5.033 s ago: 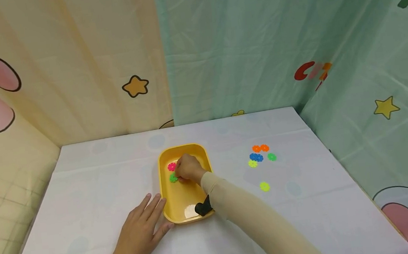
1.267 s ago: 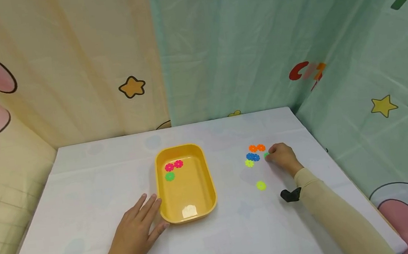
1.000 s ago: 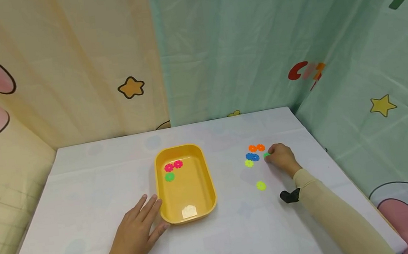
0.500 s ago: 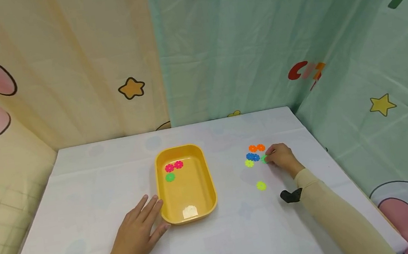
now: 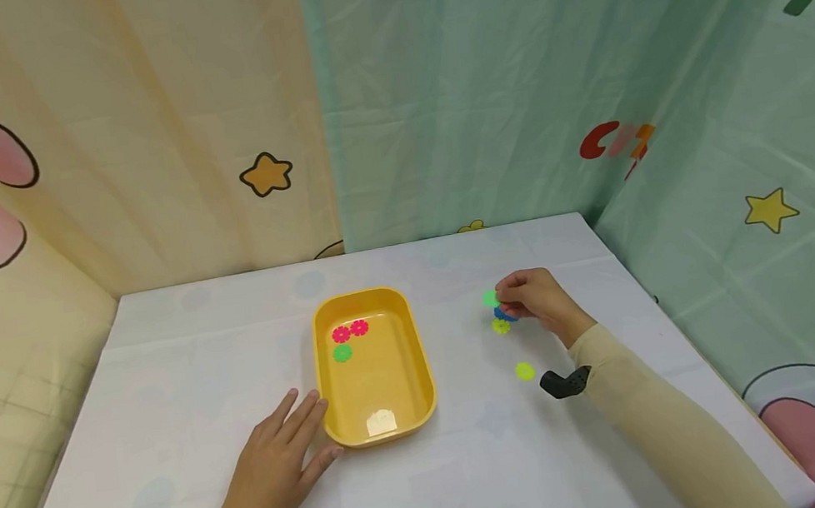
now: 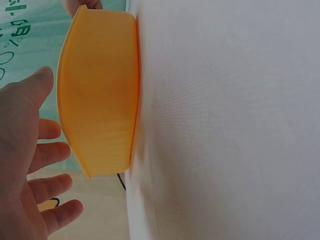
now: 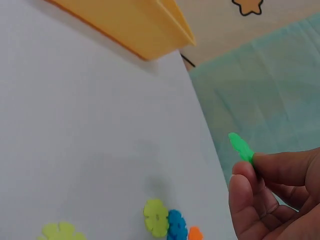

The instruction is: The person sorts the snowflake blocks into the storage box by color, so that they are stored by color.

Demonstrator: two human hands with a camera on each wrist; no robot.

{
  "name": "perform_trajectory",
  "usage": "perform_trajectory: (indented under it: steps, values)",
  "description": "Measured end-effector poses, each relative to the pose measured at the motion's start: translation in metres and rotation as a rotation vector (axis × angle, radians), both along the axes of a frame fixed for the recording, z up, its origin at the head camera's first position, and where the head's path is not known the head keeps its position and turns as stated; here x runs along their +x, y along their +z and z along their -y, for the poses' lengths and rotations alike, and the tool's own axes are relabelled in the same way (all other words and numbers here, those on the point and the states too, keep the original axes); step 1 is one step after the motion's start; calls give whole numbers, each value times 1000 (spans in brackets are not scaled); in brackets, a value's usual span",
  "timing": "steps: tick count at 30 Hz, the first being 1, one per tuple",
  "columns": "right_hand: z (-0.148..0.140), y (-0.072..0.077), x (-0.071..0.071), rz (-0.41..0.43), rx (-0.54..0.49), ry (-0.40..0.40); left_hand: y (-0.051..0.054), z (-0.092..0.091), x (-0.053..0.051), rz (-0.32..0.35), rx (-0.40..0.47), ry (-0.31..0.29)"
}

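My right hand pinches a green flower-shaped disc between thumb and fingertips, lifted above the table. Below it lie a blue disc, a yellow disc and, partly cut off in the right wrist view, an orange disc. Another yellow disc lies nearer the front. My left hand has its fingers spread at the left front corner of the yellow tray. Inside the tray are two pink discs, side by side, and one green disc.
A white cloth covers the table. Printed curtains stand behind it and along both sides. A black wrist mount sticks out from the right sleeve.
The right hand first let go of a green disc in the tray, then moved right to another green one. It slid that disc left, then lifted it. The left hand stayed by the tray.
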State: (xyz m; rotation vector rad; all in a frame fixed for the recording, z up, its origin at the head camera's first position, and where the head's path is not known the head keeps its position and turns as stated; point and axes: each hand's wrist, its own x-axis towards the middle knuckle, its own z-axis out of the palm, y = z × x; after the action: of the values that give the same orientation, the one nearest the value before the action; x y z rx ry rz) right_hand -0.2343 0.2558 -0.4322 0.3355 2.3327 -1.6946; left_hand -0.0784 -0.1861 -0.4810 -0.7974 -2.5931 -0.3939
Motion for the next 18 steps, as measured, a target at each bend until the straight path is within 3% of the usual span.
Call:
perform_trajectory:
  steps: [10, 18]
  values:
    - [42, 27, -4, -19, -54, 63, -2, 2, -1, -1, 4, 5]
    - [68, 34, -11, 0, -47, 70, -2, 2, 0, 3, 8, 6]
